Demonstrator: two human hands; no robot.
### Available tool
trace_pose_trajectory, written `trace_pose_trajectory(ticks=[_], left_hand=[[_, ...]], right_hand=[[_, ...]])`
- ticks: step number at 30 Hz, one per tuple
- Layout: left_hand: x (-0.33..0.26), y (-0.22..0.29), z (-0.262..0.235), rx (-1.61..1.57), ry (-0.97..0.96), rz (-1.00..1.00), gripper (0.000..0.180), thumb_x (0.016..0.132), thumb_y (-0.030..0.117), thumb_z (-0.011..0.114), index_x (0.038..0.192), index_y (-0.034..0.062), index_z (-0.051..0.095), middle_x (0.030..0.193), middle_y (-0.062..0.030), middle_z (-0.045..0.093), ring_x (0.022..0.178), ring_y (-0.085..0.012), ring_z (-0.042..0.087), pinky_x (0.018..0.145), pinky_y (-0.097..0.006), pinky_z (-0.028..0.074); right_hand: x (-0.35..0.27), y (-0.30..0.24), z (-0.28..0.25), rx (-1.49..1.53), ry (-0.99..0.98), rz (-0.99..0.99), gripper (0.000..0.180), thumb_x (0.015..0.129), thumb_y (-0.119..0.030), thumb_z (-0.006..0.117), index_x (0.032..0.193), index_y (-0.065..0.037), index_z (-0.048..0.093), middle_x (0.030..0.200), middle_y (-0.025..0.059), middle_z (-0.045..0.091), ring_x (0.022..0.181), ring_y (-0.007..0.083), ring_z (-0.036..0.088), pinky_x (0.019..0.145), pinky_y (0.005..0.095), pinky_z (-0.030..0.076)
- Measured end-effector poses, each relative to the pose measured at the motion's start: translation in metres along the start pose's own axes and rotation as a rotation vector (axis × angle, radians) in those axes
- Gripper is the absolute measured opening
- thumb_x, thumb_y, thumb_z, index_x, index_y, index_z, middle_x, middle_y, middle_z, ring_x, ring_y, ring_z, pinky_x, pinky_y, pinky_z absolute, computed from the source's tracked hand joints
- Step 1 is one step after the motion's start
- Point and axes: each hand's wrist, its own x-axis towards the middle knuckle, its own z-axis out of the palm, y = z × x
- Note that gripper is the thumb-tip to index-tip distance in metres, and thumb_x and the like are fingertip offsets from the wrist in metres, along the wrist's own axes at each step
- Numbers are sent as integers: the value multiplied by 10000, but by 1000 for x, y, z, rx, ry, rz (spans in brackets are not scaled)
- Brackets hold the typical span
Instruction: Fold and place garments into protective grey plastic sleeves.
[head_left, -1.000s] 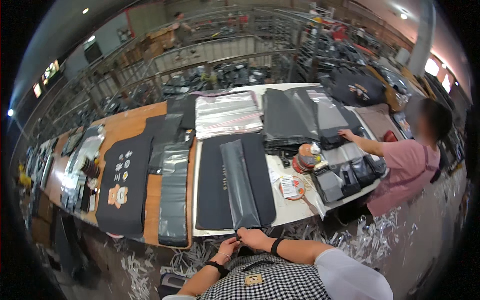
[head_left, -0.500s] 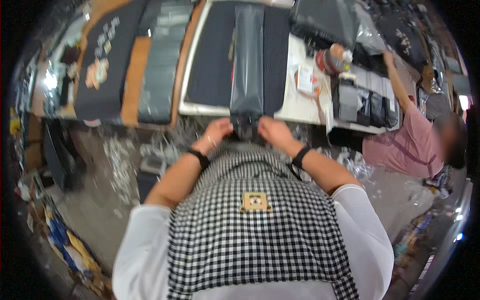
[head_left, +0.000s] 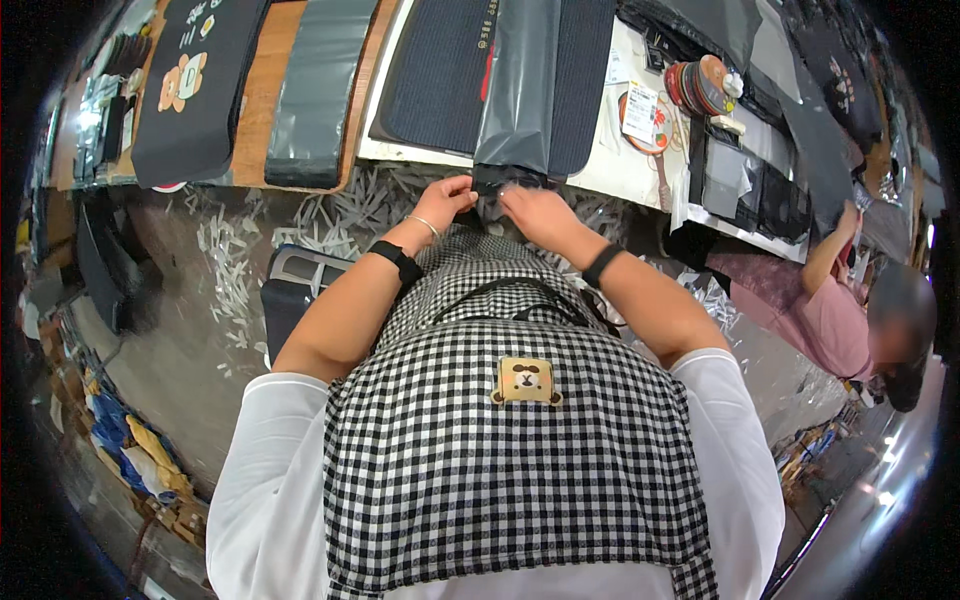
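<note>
A long grey plastic mailing bag [head_left: 517, 100] lies lengthwise on a dark ribbed mat [head_left: 430, 90], its dark near end [head_left: 497, 178] hanging at the table's front edge. My left hand [head_left: 445, 207] is closed, thumb and fingers pinching the left corner of that end. At the right corner my right hand [head_left: 540, 213] has its fingers bent in on the bag's end; their tips are slightly blurred. What the bag contains is hidden.
To the left, a printed dark mat [head_left: 195, 110] and a grey wrapped pack [head_left: 318, 95] lie on a brown board. A stack of round discs [head_left: 700, 85] stands right. A co-worker in pink [head_left: 815, 320] works at far right. Shredded scraps [head_left: 360, 205] litter the floor.
The bag and table have shifted up in view. My right hand has come inward, nearer my left, along the bag's end. The co-worker's arm has drawn back from the grey plastic.
</note>
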Motion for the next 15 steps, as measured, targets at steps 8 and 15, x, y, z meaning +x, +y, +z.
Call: trace_pose_trajectory(ticks=[8,15], left_hand=[[1,32,-12,959,207,437,675,865,-81,678,1504,64,519,1294,-99,644,1132,-285,653,962,-463,556],[38,65,-9,1615,219,976,852,890,-9,603,1680,139,318,1772,-72,235,1626,-253,245,1334,-497,210]], right_hand=[[-225,105,-9,-357,-968,657,189,842,-162,745,935,-3,790,1024,211,779,985,419,748,845,510,594],[-8,35,-61,-542,276,131,584,931,-87,615,1510,-131,547,1543,115,552,1395,296,560,1109,486,479]])
